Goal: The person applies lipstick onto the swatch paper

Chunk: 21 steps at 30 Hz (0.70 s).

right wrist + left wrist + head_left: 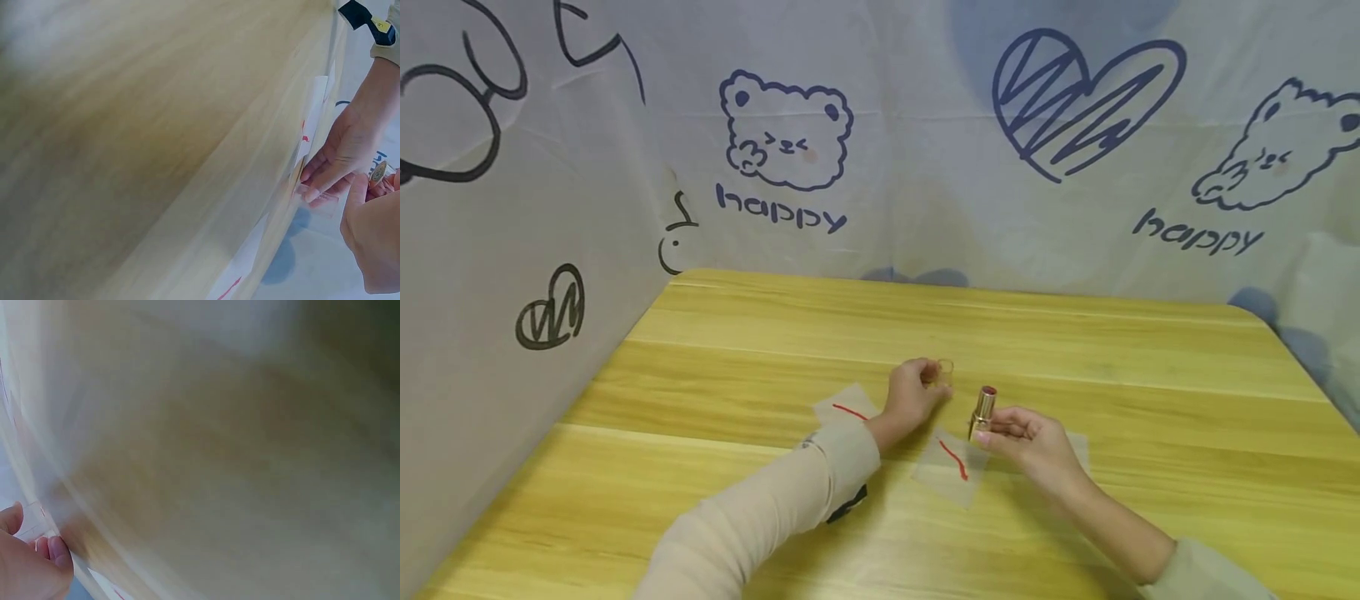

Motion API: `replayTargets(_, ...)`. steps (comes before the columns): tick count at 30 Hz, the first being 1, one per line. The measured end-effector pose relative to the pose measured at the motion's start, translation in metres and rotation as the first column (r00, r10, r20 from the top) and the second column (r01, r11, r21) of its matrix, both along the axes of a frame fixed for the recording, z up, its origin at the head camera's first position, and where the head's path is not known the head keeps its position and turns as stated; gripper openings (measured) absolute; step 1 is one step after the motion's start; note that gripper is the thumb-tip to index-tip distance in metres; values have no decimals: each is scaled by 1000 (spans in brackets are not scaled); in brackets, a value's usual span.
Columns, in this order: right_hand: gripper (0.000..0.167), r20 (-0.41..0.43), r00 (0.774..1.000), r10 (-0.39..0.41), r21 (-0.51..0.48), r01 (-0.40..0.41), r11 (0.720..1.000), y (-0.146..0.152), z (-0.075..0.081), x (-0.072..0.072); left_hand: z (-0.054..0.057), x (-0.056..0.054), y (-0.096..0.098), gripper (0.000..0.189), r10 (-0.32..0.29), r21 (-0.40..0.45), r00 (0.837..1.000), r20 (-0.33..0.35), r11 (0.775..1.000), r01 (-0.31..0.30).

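Observation:
My left hand [912, 396] pinches a small clear cap [946, 372] between thumb and fingers, low over the table. The left wrist view catches the see-through cap [35, 517] at its lower left edge, beside the thumb. To the right, my right hand [1039, 443] grips a gold lipstick [984, 408] near its base. The lipstick stands nearly upright, uncapped, its dark red tip on top. In the right wrist view the round base of the lipstick [378, 173] shows between the fingers, close to the left hand [353, 144].
A translucent paper piece with a red stroke [951, 477] lies below the lipstick. Another marked piece [842, 402] is partly behind the left wrist, and a third [1079, 450] behind the right hand. The wooden table [737, 333] meets a printed cloth [910, 167] at the back.

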State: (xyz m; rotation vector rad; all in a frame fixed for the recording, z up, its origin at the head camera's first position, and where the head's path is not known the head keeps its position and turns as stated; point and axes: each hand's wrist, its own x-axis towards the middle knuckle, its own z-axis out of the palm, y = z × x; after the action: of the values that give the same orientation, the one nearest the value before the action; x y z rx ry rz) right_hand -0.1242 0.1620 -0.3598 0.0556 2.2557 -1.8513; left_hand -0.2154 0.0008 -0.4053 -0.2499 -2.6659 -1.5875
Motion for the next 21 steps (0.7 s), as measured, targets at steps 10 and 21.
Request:
replayTargets(10, 40, 16, 1000, -8, 9, 8, 1000, 1, 1, -1, 2, -1, -4, 23, -29, 15, 999, 28, 999, 29)
replayTargets(21, 43, 9, 1000, -10, 9, 10, 1000, -1, 1, -2, 13, 4, -18, 23, -34, 50, 999, 16, 998, 33)
